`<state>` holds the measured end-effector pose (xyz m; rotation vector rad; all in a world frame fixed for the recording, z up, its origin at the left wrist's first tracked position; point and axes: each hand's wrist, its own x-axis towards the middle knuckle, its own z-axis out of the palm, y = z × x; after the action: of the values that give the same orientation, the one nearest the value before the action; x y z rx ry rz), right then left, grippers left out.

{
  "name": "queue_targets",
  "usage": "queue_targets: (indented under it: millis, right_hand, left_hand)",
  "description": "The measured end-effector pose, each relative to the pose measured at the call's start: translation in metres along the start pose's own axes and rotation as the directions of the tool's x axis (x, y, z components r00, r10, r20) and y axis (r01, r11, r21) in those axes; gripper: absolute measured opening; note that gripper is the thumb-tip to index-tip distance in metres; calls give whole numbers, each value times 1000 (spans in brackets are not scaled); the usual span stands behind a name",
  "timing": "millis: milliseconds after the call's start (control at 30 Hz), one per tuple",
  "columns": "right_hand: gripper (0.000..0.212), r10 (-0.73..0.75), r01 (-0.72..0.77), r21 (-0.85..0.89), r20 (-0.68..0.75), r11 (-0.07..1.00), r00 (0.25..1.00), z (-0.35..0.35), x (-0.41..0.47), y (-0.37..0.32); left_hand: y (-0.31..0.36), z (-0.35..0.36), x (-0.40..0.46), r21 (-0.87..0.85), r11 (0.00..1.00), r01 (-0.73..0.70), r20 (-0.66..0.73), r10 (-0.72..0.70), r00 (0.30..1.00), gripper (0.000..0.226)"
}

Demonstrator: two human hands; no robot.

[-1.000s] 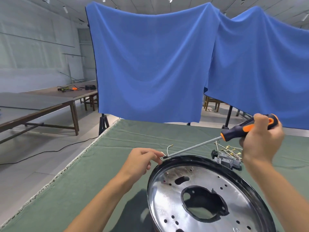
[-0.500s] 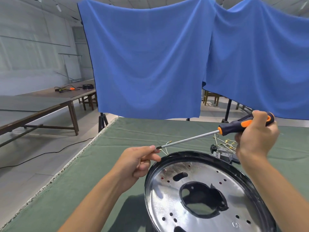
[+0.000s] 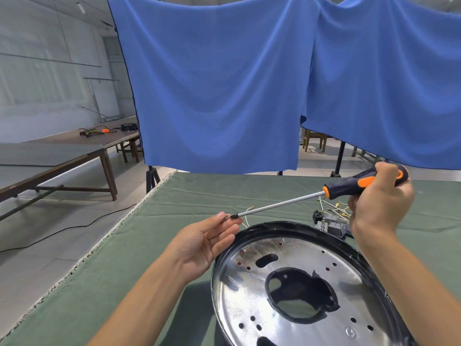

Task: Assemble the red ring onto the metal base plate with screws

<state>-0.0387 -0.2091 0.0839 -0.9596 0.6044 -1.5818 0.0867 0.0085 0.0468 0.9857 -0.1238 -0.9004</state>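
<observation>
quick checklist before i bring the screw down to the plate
1. Screw at the screwdriver tip: ok, touching it.
2. Screw seated straight on the bit: cannot tell, too small.
3. Right hand wrapped on the handle: ok.
4. Left hand steadying the screw: ok, fingertips on it.
5. Metal base plate holes uncovered: ok.
6. Red ring in place: not ok, only red shows through some holes.

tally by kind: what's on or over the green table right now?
Hands: 2, left and right
Screwdriver: 1
Screw: 1
Metal base plate: 1
Wired switch part: 1
Total: 6
</observation>
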Motion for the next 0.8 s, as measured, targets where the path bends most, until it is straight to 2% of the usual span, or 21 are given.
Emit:
queue_targets:
  millis: [167,367,800]
  right_hand:
    - [16,-14,14,14,-12,1000,1000,-1,1,2]
    - [15,-27,27,2,-8,1000,1000,-2,0,4]
    - [15,-31,30,-30,-17,999,999,-3,-4,1]
  left_hand:
    - [0,8,2,-11,1000,-4,-6,4,1000,20]
    - [0,10,1,-24,1000,-12,-24,12,1000,12]
    - [1,16,-1,-80,995,-51,-64,46,997,14]
